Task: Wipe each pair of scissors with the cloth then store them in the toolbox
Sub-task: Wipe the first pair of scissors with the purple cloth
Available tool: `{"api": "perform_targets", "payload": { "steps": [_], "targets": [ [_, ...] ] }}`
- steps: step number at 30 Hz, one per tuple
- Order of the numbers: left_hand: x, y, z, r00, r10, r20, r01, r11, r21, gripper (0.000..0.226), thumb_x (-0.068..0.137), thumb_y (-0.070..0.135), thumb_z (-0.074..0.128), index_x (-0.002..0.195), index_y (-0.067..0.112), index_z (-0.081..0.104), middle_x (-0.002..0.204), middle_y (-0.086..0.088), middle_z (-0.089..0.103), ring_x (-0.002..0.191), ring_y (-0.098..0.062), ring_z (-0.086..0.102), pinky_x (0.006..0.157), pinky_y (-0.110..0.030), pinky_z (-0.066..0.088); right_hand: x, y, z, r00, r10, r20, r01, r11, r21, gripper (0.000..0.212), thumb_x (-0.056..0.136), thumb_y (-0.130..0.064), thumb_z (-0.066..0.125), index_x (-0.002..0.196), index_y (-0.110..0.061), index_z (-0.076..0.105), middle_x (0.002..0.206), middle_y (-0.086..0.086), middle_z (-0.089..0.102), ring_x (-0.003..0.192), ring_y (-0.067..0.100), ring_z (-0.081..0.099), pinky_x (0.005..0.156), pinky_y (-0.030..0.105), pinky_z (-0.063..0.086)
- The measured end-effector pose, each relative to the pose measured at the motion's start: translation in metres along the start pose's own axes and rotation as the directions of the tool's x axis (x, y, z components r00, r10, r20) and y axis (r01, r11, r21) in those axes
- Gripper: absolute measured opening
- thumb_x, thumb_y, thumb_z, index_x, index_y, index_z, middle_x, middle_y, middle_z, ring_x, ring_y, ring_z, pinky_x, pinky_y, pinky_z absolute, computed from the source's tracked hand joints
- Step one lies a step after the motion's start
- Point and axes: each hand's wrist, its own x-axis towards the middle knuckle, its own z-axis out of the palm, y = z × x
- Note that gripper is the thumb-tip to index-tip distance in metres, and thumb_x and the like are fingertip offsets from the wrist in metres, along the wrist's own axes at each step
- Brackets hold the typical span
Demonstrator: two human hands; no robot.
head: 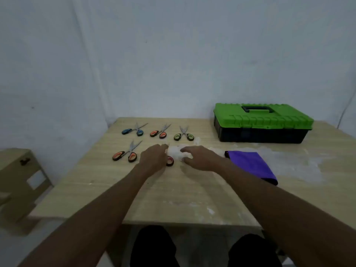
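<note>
Pale wooden counter (pixel 192 199), whitish smears all over. Back row: blue-handled scissors (pixel 133 130), orange-handled scissors (pixel 159 132), green-handled scissors (pixel 184 134). Nearer: another orange-handled pair (pixel 126 154), half-hidden red-handled pair (pixel 170 161), folded purple cloth (pixel 252 166). Far right: closed green-lidded black toolbox (pixel 264 122).

You are wearing black trousers (pixel 154 249), and they are looking plain and dark over both knees. Your arms (pixel 107 207) are showing bare all the way down to your left hand (pixel 153 160) and your right hand (pixel 200 158).
</note>
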Motion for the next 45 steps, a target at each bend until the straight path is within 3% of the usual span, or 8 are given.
{"api": "perform_targets", "payload": {
  "steps": [9, 15, 21, 25, 31, 39, 42, 45],
  "targets": [
    [-0.007, -0.004, 0.014, 0.988, -0.154, -0.03, 0.141, 0.955, -0.262, 0.022, 0.095, 0.025, 0.055, 0.111, 0.012, 0.064, 0.105, -0.011, 0.067, 0.1, -0.027, 0.06, 0.084, -0.036, 0.045, 0.004, -0.032, 0.047, 0.995, -0.059, -0.08, 0.053, 0.995, -0.081, 0.032, 0.094, -0.028, 0.043, 0.118, -0.014, 0.059, 0.109, 0.013, 0.059, 0.094, 0.031, 0.056, 0.075, 0.038, 0.049],
    [-0.005, 0.029, 0.001, 0.954, -0.251, 0.166, 0.29, 0.624, -0.725, 0.032, 0.075, 0.007, 0.067, 0.046, 0.01, 0.053, 0.039, -0.001, 0.045, 0.042, -0.016, 0.045, 0.049, -0.025, 0.041, -0.003, 0.003, 0.057, 0.969, -0.03, -0.246, 0.069, 0.986, 0.149, 0.019, 0.088, -0.007, 0.052, 0.102, -0.013, 0.064, 0.097, 0.008, 0.051, 0.092, 0.024, 0.047, 0.072, 0.026, 0.036],
    [0.005, 0.076, 0.005, 0.936, -0.106, 0.336, 0.349, 0.148, -0.925, 0.026, 0.089, -0.007, 0.053, 0.063, -0.004, 0.054, 0.061, -0.016, 0.053, 0.058, -0.02, 0.064, 0.071, -0.035, 0.063, -0.029, 0.039, 0.039, 0.959, 0.0, -0.282, 0.06, 0.977, 0.203, 0.02, 0.093, -0.006, 0.046, 0.102, -0.016, 0.06, 0.099, -0.002, 0.051, 0.093, 0.011, 0.041, 0.074, 0.012, 0.03],
    [0.009, 0.095, 0.014, 0.931, 0.022, 0.365, 0.361, 0.107, -0.926, 0.019, 0.09, -0.003, 0.052, 0.087, -0.021, 0.059, 0.092, -0.031, 0.066, 0.087, -0.033, 0.073, 0.087, -0.045, 0.06, -0.057, 0.073, 0.012, 0.948, 0.023, -0.318, 0.008, 0.995, 0.097, 0.02, 0.097, -0.016, 0.047, 0.111, -0.022, 0.06, 0.107, -0.007, 0.057, 0.1, 0.008, 0.047, 0.085, 0.016, 0.038],
    [0.011, 0.13, 0.02, 0.933, 0.11, 0.344, 0.343, 0.024, -0.939, 0.019, 0.097, 0.0, 0.048, 0.102, 0.002, 0.067, 0.095, -0.012, 0.075, 0.096, -0.03, 0.074, 0.087, -0.044, 0.06, -0.087, 0.12, 0.002, 0.894, 0.354, -0.275, -0.385, 0.921, -0.066, 0.048, 0.09, -0.053, 0.05, 0.13, -0.026, 0.047, 0.127, -0.006, 0.05, 0.115, 0.015, 0.043, 0.096, 0.029, 0.037],
    [0.008, 0.127, 0.021, 0.905, 0.17, 0.39, 0.385, 0.062, -0.921, 0.031, 0.098, -0.002, 0.04, 0.108, 0.007, 0.069, 0.097, -0.012, 0.078, 0.094, -0.029, 0.075, 0.089, -0.045, 0.059, -0.08, 0.139, -0.008, 0.871, 0.328, -0.366, -0.319, 0.944, 0.087, 0.004, 0.088, -0.021, 0.054, 0.085, -0.021, 0.057, 0.087, -0.007, 0.058, 0.084, 0.012, 0.054, 0.071, 0.025, 0.041],
    [0.01, 0.126, 0.023, 0.901, 0.161, 0.402, 0.391, 0.095, -0.915, 0.03, 0.099, -0.001, 0.04, 0.114, 0.006, 0.065, 0.098, -0.011, 0.078, 0.093, -0.029, 0.075, 0.086, -0.044, 0.06, -0.07, 0.136, -0.007, 0.837, 0.384, -0.389, -0.352, 0.923, 0.155, 0.014, 0.09, -0.036, 0.054, 0.085, -0.024, 0.052, 0.083, -0.009, 0.055, 0.075, 0.008, 0.052, 0.066, 0.026, 0.043],
    [0.012, 0.124, 0.027, 0.907, 0.131, 0.4, 0.389, 0.106, -0.915, 0.031, 0.1, 0.003, 0.043, 0.126, 0.003, 0.059, 0.107, -0.015, 0.075, 0.093, -0.029, 0.075, 0.081, -0.044, 0.061, -0.062, 0.126, 0.001, 0.868, 0.369, -0.331, -0.419, 0.904, -0.09, 0.035, 0.087, -0.054, 0.053, 0.104, -0.024, 0.052, 0.101, -0.005, 0.049, 0.093, 0.015, 0.049, 0.078, 0.029, 0.045]
  ]
}}
